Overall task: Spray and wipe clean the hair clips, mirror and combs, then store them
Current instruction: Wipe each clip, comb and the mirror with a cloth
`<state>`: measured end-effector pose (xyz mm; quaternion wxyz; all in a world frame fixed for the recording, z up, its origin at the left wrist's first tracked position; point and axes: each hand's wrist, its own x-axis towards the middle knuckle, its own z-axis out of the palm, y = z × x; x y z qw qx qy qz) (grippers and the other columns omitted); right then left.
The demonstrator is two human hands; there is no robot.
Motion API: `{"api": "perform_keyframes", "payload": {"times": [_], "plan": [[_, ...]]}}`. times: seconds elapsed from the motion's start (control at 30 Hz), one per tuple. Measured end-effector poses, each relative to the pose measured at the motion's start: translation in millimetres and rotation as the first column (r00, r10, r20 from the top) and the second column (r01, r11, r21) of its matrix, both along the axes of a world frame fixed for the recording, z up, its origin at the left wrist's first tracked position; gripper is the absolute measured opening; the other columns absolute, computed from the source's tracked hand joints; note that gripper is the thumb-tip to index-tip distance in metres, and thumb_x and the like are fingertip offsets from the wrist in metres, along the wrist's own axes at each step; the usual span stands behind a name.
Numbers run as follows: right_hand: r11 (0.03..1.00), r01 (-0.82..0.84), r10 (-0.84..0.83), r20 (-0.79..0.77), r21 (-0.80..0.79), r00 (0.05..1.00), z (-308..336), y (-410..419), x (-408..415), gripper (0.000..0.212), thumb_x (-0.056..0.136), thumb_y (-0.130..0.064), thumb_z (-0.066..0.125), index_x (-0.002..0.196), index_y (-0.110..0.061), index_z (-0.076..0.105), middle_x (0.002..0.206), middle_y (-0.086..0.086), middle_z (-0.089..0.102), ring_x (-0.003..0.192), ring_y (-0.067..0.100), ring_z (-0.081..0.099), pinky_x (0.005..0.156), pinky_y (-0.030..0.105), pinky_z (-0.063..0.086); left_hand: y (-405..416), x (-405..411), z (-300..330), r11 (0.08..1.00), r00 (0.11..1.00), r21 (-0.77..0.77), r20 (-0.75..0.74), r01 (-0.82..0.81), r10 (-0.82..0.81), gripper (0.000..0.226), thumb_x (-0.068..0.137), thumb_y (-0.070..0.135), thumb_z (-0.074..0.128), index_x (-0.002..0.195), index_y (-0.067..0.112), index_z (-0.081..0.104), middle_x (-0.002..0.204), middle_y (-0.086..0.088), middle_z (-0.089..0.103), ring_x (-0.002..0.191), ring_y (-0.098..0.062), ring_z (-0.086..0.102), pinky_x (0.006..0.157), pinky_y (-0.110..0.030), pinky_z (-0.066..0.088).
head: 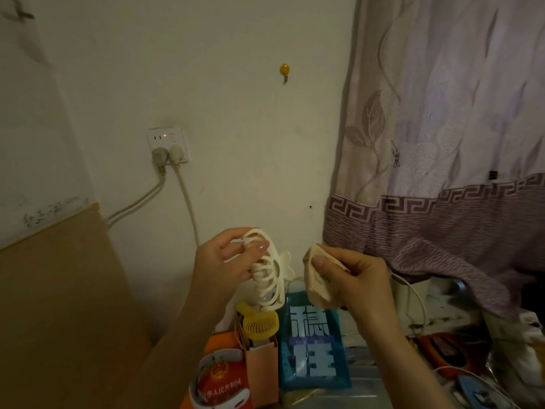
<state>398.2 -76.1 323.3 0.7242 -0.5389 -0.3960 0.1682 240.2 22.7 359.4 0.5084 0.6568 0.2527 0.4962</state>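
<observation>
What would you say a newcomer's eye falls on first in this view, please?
Most likely the cream plastic claw hair clip, held up mid-frame by the left hand, with the right hand beside it pinching a small beige wiping cloth, apart from the clip. Below them stands a blue card with large pale characters; a mauve patterned curtain fills the right.

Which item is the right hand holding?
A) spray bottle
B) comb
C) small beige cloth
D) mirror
C: the right hand pinches a small beige cloth between thumb and fingers, while the left hand holds the cream hair clip beside it, the two apart.
</observation>
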Motion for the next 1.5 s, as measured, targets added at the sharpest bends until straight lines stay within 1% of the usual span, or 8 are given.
{"api": "perform_keyframes", "payload": {"times": [0.2,0.57,0.73,0.93,1.1,1.23,1.4,1.5], "plan": [[0.996,-0.09,0.09,0.013,0.019,0.996,0,9,-20,0.024,0.077,-0.008,0.072,0.1,-0.016,0.073,0.092,0.003,0.075,0.081,0.014,0.071,0.069,0.027,0.058,-9,9,-2,0.999,0.999,-0.028,0.045,0.022,-0.021,0.015,0.08,0.004,0.07,0.091,0.014,0.07,0.077,-0.002,0.074,0.07,-0.015,0.071,0.057,-0.022,0.054],[0.998,0.016,-0.022,0.116,0.059,0.993,-12,9,-22,0.026,0.074,-0.006,0.076,0.098,-0.016,0.073,0.092,-0.002,0.074,0.083,0.008,0.071,0.073,0.022,0.057,-6,8,-9,1.0,1.0,-0.021,0.026,0.018,-0.017,0.017,0.081,0.006,0.07,0.097,0.011,0.069,0.083,-0.006,0.075,0.078,-0.021,0.072,0.063,-0.027,0.056],[0.999,0.016,-0.018,0.058,0.032,0.998,-11,3,-15,0.026,0.074,-0.006,0.075,0.093,-0.023,0.073,0.086,-0.01,0.074,0.08,0.003,0.07,0.068,0.017,0.055,0,2,-8,0.998,0.998,-0.05,0.036,0.046,-0.044,0.015,0.085,0.005,0.065,0.098,0.011,0.068,0.086,-0.008,0.074,0.079,-0.021,0.071,0.064,-0.027,0.057],[0.987,-0.154,0.142,-0.213,-0.041,0.967,-2,-2,-7,0.018,0.082,-0.008,0.066,0.092,-0.021,0.072,0.071,-0.002,0.074,0.057,0.01,0.067,0.046,0.023,0.051,8,-7,-6,0.984,0.985,-0.07,-0.029,0.166,-0.169,0.02,0.083,0.013,0.064,0.103,0.014,0.066,0.093,-0.01,0.073,0.089,-0.026,0.069,0.082,-0.041,0.055],[0.943,-0.324,0.294,-0.277,-0.069,0.915,-1,4,-12,0.03,0.068,-0.023,0.067,0.097,-0.015,0.073,0.077,0.008,0.074,0.062,0.016,0.067,0.051,0.029,0.054,8,-5,-7,0.965,0.966,-0.074,-0.049,0.25,-0.254,0.024,0.082,0.015,0.062,0.106,0.017,0.065,0.097,-0.008,0.073,0.088,-0.023,0.069,0.075,-0.034,0.055],[0.911,-0.411,0.378,-0.324,-0.035,0.867,-2,8,-14,0.031,0.066,-0.017,0.068,0.096,-0.008,0.073,0.081,0.012,0.074,0.066,0.017,0.068,0.058,0.028,0.056,8,-6,-9,0.943,0.947,-0.102,-0.029,0.315,-0.32,0.035,0.079,0.015,0.059,0.114,0.015,0.06,0.103,-0.013,0.071,0.093,-0.024,0.069,0.075,-0.031,0.057],[0.905,-0.426,0.398,-0.373,0.008,0.838,-2,12,-18,0.029,0.064,-0.013,0.07,0.091,-0.005,0.073,0.078,0.013,0.073,0.063,0.019,0.067,0.056,0.029,0.055,9,-5,-11,0.953,0.956,-0.121,-0.054,0.279,-0.287,0.03,0.091,0.011,0.053,0.119,0.022,0.058,0.107,-0.01,0.071,0.098,-0.025,0.068,0.08,-0.035,0.057],[0.935,-0.354,0.337,-0.353,0.02,0.873,0,10,-24,0.014,0.074,-0.005,0.069,0.087,-0.007,0.073,0.072,0.01,0.073,0.055,0.017,0.066,0.046,0.025,0.051,9,-3,-13,0.973,0.974,-0.114,-0.085,0.198,-0.208,0.033,0.091,0.014,0.057,0.12,0.028,0.058,0.102,-0.007,0.072,0.096,-0.025,0.069,0.084,-0.039,0.057]]}}
